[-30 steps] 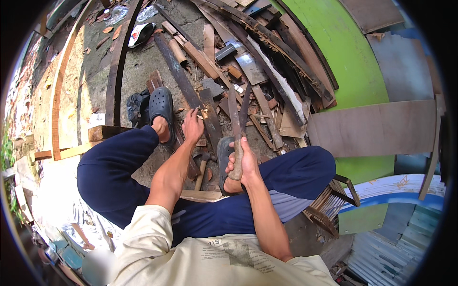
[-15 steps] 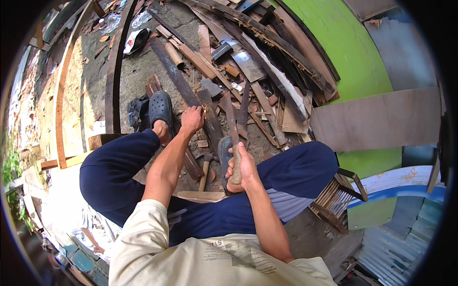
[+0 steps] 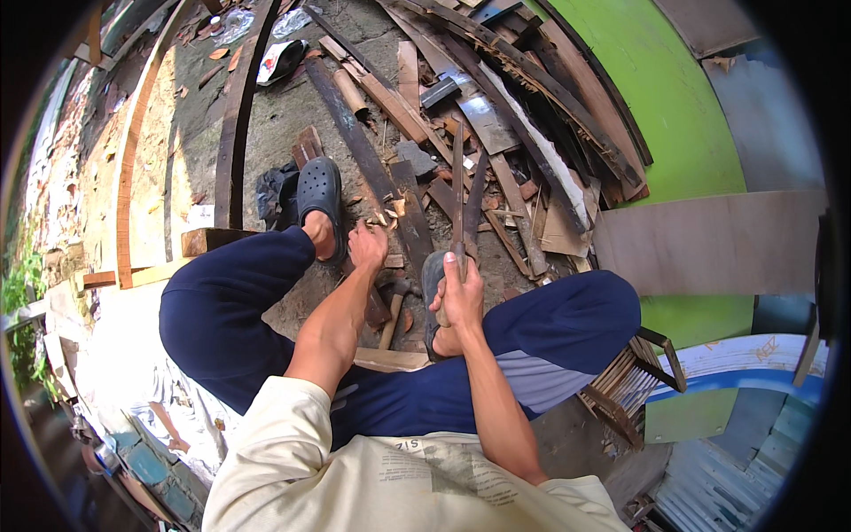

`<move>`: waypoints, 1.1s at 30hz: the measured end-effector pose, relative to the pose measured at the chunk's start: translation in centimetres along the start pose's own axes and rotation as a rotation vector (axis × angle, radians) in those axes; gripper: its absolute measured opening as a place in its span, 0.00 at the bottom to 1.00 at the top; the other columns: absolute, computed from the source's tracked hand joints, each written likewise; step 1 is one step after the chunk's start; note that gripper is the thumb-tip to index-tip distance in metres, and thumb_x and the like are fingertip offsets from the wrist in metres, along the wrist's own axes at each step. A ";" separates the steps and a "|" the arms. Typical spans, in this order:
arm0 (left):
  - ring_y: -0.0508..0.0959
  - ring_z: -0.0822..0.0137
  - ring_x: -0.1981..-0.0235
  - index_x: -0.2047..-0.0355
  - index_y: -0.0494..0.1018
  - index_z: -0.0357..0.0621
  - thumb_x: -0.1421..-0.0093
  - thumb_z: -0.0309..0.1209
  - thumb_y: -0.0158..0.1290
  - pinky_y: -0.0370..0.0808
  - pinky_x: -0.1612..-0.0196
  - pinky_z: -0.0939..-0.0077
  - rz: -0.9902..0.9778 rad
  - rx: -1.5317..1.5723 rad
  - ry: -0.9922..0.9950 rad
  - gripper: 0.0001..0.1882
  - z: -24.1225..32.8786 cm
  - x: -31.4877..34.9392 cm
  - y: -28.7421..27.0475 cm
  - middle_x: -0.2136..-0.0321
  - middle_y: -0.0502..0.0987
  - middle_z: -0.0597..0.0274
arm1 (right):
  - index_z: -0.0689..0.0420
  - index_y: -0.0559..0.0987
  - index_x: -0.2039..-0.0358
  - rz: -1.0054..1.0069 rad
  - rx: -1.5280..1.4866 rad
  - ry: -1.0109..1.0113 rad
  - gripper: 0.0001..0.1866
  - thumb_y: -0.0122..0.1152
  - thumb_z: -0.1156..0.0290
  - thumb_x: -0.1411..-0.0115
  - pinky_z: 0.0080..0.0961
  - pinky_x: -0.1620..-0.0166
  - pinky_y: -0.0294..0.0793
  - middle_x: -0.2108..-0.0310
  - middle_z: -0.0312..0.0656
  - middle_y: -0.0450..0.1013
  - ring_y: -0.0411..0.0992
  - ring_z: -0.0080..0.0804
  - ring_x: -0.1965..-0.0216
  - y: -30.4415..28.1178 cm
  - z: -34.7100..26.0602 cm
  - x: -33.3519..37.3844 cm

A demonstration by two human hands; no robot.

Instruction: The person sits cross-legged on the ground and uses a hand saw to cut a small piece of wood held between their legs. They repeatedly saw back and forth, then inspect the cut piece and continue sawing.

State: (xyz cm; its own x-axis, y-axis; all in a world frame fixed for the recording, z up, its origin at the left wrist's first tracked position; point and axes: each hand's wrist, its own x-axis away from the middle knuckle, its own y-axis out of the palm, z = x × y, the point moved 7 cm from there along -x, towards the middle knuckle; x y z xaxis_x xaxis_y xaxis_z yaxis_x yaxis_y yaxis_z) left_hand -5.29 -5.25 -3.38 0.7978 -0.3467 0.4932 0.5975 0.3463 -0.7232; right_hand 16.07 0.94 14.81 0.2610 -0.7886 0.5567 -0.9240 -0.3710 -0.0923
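Observation:
My right hand point(image 3: 461, 297) is closed around the handle of a machete point(image 3: 458, 199), its long dark blade pointing up and away from me. Between my feet, my left hand point(image 3: 368, 245) is curled low by the dark planks. Its fingertips are partly hidden, and I cannot make out what they hold. Pale wood chips point(image 3: 392, 213) lie just beyond it on a dark board point(image 3: 410, 217). A hammer point(image 3: 392, 315) with a wooden handle rests on the ground between my hands. Dark clogs point(image 3: 319, 192) are on my feet.
Scrap planks point(image 3: 541, 106) are heaped at the far right, before a green panel point(image 3: 674, 97). Long beams point(image 3: 236, 124) stretch away on the left. A slatted wooden piece point(image 3: 631, 372) stands beside my right knee. A black plastic bag point(image 3: 277, 191) lies by my left foot.
My left hand has drawn back toward me, away from the board's chips, which now show more clearly. The machete in my right hand has turned more upright. The view has shifted slightly.

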 end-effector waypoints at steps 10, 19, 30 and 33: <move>0.72 0.46 0.44 0.46 0.72 0.41 0.34 0.45 0.47 0.68 0.41 0.54 0.266 0.252 -0.154 0.24 -2.5 -1.8 -1.7 0.47 0.73 0.44 | 0.60 0.74 0.60 -0.152 0.202 0.370 0.22 0.54 0.50 0.31 0.32 0.83 0.73 0.84 0.37 0.66 0.67 0.29 0.88 2.6 3.5 1.0; 0.75 0.47 0.49 0.52 0.73 0.40 0.34 0.44 0.48 0.71 0.45 0.54 0.266 0.294 -0.177 0.21 -2.9 -1.2 -1.6 0.53 0.76 0.46 | 0.61 0.75 0.60 -0.083 0.713 0.054 0.24 0.51 0.49 0.31 0.37 0.77 0.75 0.76 0.48 0.75 0.75 0.37 0.83 0.6 4.0 -1.5; 0.75 0.47 0.49 0.52 0.73 0.41 0.34 0.44 0.48 0.70 0.45 0.54 0.229 0.306 -0.154 0.20 -2.8 -1.2 -0.2 0.53 0.75 0.46 | 0.58 0.72 0.60 -0.258 0.011 0.419 0.24 0.51 0.46 0.30 0.30 0.83 0.70 0.84 0.33 0.64 0.63 0.25 0.89 1.7 2.0 1.2; 0.78 0.47 0.55 0.56 0.76 0.37 0.35 0.43 0.50 0.73 0.49 0.56 0.334 0.318 -0.111 0.20 -2.8 -1.3 -0.5 0.60 0.78 0.44 | 0.59 0.73 0.60 -0.084 0.194 -0.089 0.23 0.51 0.48 0.29 0.29 0.84 0.69 0.86 0.32 0.64 0.63 0.25 0.90 1.1 -0.6 0.6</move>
State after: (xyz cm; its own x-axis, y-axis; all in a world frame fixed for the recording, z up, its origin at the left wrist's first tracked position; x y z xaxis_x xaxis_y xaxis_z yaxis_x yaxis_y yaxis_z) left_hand -6.82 -7.42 -5.03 0.9439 -0.0817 0.3198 0.2878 0.6785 -0.6759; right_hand 15.01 0.31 15.53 0.3667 -0.7877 0.4951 -0.8290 -0.5181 -0.2103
